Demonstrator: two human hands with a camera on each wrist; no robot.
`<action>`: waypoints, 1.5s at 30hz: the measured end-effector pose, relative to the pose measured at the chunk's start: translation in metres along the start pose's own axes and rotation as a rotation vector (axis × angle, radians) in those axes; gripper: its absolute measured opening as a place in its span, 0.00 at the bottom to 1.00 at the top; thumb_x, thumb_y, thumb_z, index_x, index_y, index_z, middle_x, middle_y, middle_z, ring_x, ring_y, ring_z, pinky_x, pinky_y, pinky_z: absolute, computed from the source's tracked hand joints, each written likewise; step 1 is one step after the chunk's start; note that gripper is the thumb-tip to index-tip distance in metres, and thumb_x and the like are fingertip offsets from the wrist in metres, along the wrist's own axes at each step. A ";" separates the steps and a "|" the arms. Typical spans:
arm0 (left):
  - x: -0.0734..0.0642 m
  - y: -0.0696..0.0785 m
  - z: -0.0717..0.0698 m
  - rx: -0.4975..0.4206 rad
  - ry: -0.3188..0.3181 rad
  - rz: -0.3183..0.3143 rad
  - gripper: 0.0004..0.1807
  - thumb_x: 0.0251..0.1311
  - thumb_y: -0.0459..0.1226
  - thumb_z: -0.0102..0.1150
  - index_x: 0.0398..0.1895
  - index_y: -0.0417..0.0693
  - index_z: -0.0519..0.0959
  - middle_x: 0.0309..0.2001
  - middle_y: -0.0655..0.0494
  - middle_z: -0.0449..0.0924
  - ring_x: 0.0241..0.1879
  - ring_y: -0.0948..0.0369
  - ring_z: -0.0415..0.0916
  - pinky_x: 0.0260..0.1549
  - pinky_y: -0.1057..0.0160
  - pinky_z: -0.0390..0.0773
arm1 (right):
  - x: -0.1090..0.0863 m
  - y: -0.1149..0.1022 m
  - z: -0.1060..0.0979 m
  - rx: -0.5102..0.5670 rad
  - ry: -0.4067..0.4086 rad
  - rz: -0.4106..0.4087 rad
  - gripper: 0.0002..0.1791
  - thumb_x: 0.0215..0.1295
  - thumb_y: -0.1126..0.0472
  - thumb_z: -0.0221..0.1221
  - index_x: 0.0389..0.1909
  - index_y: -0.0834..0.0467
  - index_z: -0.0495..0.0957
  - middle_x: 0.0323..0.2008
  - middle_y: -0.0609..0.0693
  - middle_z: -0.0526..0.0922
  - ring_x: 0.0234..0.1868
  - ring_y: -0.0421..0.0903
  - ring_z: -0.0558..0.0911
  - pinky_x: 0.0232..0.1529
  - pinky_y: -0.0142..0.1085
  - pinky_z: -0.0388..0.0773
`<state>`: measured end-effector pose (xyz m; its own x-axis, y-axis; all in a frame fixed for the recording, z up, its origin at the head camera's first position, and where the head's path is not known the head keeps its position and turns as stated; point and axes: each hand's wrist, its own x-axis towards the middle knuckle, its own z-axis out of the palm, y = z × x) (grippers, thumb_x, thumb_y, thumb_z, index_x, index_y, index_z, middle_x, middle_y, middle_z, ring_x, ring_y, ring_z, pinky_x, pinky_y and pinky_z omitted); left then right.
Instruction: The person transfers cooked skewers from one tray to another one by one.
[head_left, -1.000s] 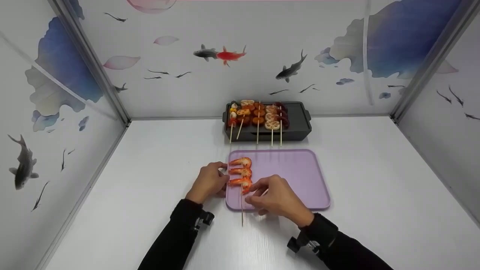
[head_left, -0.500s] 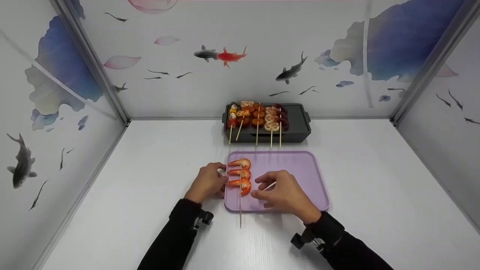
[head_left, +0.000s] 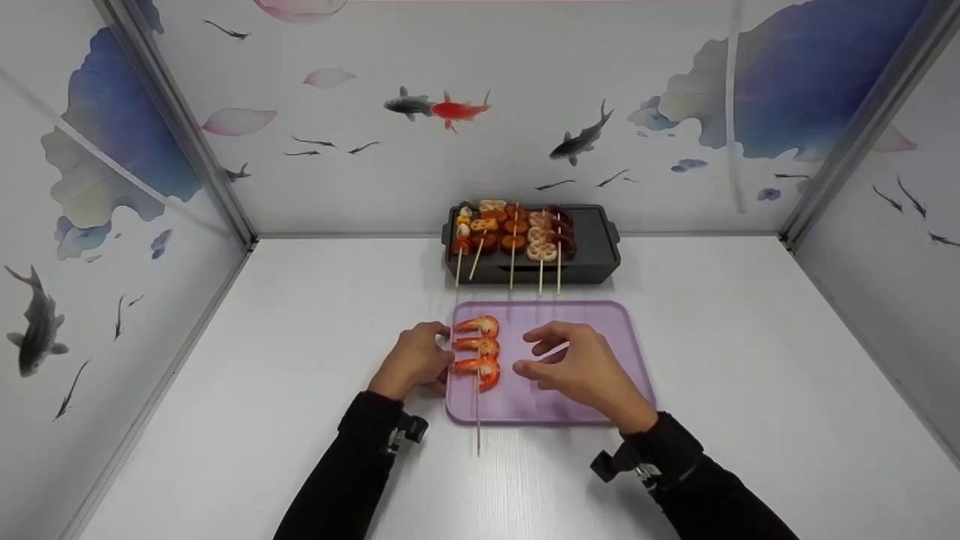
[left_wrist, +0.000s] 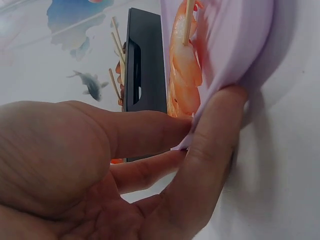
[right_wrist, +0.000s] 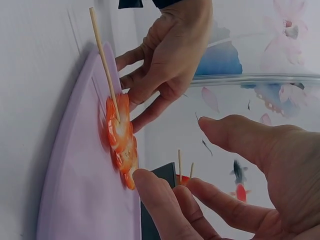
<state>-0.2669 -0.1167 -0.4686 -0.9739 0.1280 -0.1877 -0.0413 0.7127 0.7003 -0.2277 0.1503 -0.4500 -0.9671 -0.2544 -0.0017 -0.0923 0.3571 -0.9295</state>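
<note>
A skewer of shrimp (head_left: 486, 367) lies along the left side of a purple tray (head_left: 589, 313), its bare stick reaching past the near edge. My left hand (head_left: 412, 361) pinches the tray's left rim between thumb and fingers, close to the shrimp tails; the grip shows in the left wrist view, where the rim (left_wrist: 250, 45) runs into it. Over the middle of the tray, my right hand (head_left: 583, 369) hovers with thumb and fingers apart and nothing between them. The right wrist view shows its fingers (right_wrist: 160, 205) in front of the shrimp.
Behind the tray stands a black grill (head_left: 594, 236) against the back wall. Several skewers (head_left: 514, 225) lie on its left and middle, with their sticks pointing toward me. White table surface (head_left: 337, 300) extends on both sides of the tray, up to the patterned side walls.
My right hand has left the shrimp skewer, moving right and a little farther from me, and its fingers have spread. The left hand stays at the tray's rim.
</note>
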 end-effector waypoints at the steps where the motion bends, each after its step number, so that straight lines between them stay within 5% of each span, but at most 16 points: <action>1: 0.000 0.000 0.000 0.009 0.003 0.006 0.26 0.62 0.31 0.59 0.65 0.38 0.75 0.30 0.52 0.83 0.26 0.58 0.83 0.24 0.62 0.83 | 0.000 0.000 -0.002 0.004 0.007 -0.003 0.26 0.51 0.51 0.78 0.51 0.54 0.84 0.45 0.58 0.84 0.42 0.53 0.87 0.35 0.41 0.88; 8: 0.000 -0.001 0.002 -0.025 -0.013 -0.016 0.25 0.64 0.32 0.59 0.66 0.39 0.74 0.31 0.50 0.82 0.26 0.57 0.84 0.22 0.60 0.84 | 0.006 -0.003 -0.024 -0.001 0.086 -0.034 0.27 0.51 0.51 0.78 0.51 0.55 0.83 0.45 0.57 0.83 0.43 0.54 0.87 0.35 0.42 0.88; 20: 0.000 -0.001 0.002 -0.029 0.000 0.003 0.25 0.65 0.33 0.59 0.66 0.37 0.73 0.32 0.49 0.82 0.26 0.56 0.84 0.20 0.59 0.84 | 0.032 -0.005 -0.072 -0.253 0.195 -0.001 0.31 0.53 0.42 0.76 0.54 0.52 0.81 0.48 0.55 0.83 0.47 0.51 0.85 0.38 0.41 0.86; 27: 0.000 -0.001 0.001 -0.039 -0.004 0.003 0.26 0.66 0.33 0.59 0.67 0.38 0.73 0.32 0.50 0.82 0.27 0.55 0.84 0.22 0.58 0.84 | 0.051 0.000 -0.083 -0.218 0.181 0.025 0.34 0.57 0.41 0.73 0.59 0.55 0.77 0.55 0.60 0.79 0.41 0.50 0.87 0.38 0.41 0.87; 37: -0.001 -0.005 0.002 -0.026 0.005 0.025 0.25 0.65 0.32 0.59 0.66 0.37 0.73 0.31 0.50 0.82 0.25 0.56 0.83 0.20 0.60 0.84 | 0.079 0.007 -0.077 -0.115 0.172 0.043 0.36 0.63 0.50 0.70 0.67 0.58 0.69 0.50 0.62 0.79 0.35 0.55 0.88 0.38 0.49 0.87; 45: 0.000 -0.004 0.002 0.005 0.014 0.021 0.24 0.66 0.33 0.59 0.65 0.38 0.74 0.32 0.51 0.82 0.27 0.58 0.82 0.22 0.62 0.82 | 0.095 0.010 -0.073 -0.044 0.160 0.057 0.35 0.64 0.56 0.69 0.69 0.61 0.68 0.50 0.63 0.79 0.40 0.61 0.87 0.38 0.47 0.87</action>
<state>-0.2658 -0.1179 -0.4728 -0.9775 0.1335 -0.1632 -0.0195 0.7134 0.7004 -0.3378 0.1955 -0.4322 -0.9961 -0.0874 0.0077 -0.0428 0.4064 -0.9127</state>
